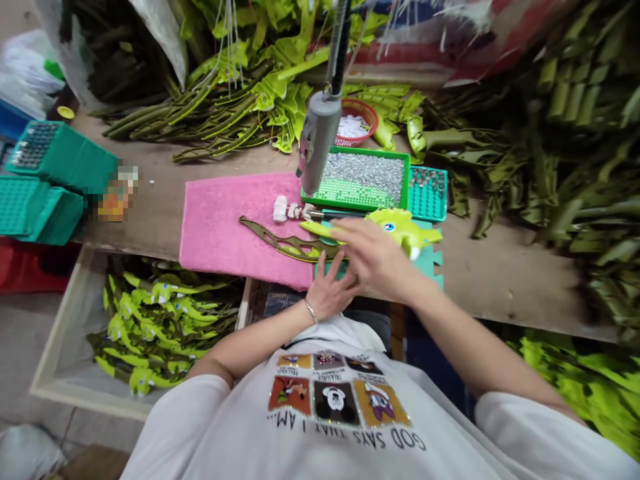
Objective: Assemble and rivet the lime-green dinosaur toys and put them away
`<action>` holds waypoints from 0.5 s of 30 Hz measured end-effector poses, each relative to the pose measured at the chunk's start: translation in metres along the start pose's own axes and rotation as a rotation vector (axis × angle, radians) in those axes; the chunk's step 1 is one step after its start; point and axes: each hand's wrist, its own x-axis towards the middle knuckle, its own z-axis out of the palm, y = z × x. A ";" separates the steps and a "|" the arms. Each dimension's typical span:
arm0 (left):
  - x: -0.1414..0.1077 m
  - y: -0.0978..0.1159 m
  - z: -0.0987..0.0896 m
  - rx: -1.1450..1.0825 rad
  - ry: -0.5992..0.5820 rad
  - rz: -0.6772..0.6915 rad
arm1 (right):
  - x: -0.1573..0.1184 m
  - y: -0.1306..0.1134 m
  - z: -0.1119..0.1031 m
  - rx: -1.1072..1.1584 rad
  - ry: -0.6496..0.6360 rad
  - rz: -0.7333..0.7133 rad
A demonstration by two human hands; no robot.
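Observation:
A dark olive curved piece with cut-outs (270, 238) lies across the pink cloth (215, 227). My left hand (333, 288) touches its right end, fingers spread. Just above and to the right, my right hand (373, 253) is on a lime-green dinosaur-like part with a blue eye (395, 228); its fingers are bent over the part's long tip, and the fingertips are partly hidden. Small white pieces (287, 210) lie at the cloth's upper right edge, beside a dark metal rod. A grey powered screwdriver (319, 140) hangs above them from a coiled spring.
Behind stand a green tray of screws (367, 177), a teal tray (429, 193) and a red basket (364, 110). Green parts pile along the back and right. A pale bin (65, 347) of dinosaur-like pieces sits lower left; teal boxes (60, 160) stand at the left.

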 end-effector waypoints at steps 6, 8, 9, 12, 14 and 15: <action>-0.002 -0.001 -0.017 0.128 0.134 0.041 | -0.066 0.083 -0.080 -0.125 -0.076 0.478; -0.001 0.000 -0.021 0.122 0.114 0.035 | -0.073 0.095 -0.082 -0.080 -0.135 0.516; 0.000 0.001 -0.023 0.117 0.106 0.031 | -0.074 0.098 -0.080 -0.065 -0.142 0.525; 0.001 0.002 -0.032 0.120 0.107 0.021 | -0.067 0.102 -0.075 -0.022 -0.145 0.550; 0.002 0.003 -0.038 0.122 0.093 0.012 | -0.065 0.105 -0.075 0.031 -0.113 0.560; 0.002 0.004 -0.040 0.118 0.079 0.009 | -0.065 0.107 -0.076 0.066 -0.084 0.551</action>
